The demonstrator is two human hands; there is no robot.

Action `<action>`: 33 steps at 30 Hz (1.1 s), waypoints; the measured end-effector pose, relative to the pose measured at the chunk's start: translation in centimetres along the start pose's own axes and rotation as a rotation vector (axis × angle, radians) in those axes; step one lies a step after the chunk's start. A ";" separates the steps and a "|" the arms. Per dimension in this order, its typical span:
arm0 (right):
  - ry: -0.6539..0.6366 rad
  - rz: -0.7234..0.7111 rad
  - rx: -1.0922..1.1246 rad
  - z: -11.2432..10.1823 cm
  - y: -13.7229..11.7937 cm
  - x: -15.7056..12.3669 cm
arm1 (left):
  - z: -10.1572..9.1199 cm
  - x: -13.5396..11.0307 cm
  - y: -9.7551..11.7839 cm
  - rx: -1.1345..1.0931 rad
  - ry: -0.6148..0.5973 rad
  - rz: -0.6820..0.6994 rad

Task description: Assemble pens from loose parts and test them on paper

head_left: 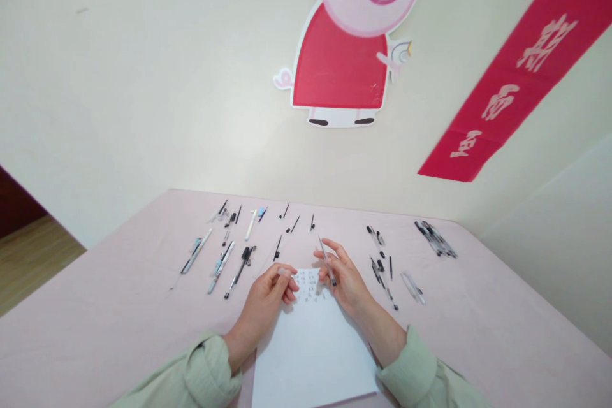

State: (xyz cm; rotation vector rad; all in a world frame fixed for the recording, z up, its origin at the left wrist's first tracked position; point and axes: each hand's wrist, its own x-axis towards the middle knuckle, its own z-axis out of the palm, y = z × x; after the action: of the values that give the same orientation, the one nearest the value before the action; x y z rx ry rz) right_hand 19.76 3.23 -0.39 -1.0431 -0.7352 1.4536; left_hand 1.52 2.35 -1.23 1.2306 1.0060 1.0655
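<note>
My right hand [351,284] is closed on a slim pen [327,260], which stands slanted between thumb and fingers with its dark end down. My left hand [268,296] is closed, thumb against the forefinger. Something small and pale may sit in that pinch, but I cannot make it out. Both hands are over the far end of a white sheet of paper [310,350]. Rows of small dark handwriting [308,284] show on the paper between them.
Left of the paper lie several pens and loose parts, including a black pen [240,272] and a white pen [221,268]. Black refills [277,247] lie beyond my hands. To the right are more pen parts [382,274] and a bundle of pens [435,239] on the pink tablecloth [488,319].
</note>
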 end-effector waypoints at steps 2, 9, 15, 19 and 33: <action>-0.010 -0.015 0.031 -0.2 0.1 0.0 | 0.0 0.0 0.1 0.016 0.002 0.003; -0.074 -0.036 0.188 -0.9 0.5 0.5 | 0.4 -0.9 0.1 0.166 -0.143 0.006; -0.004 -0.127 0.151 -0.7 0.8 0.9 | 1.5 -3.2 -0.1 0.486 -0.526 0.094; -0.022 -0.099 0.061 -0.8 1.0 0.9 | 1.7 -3.6 -0.4 0.704 -0.581 0.189; -0.205 -0.198 -0.619 3.9 2.9 -1.8 | 1.8 -3.9 -0.7 0.857 -0.611 0.294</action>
State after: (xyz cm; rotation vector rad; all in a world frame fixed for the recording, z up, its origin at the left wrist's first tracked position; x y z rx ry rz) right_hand 14.96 1.46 -1.00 -1.2436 -1.4549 1.1921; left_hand 2.51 -1.84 -1.73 2.2814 0.8120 0.3688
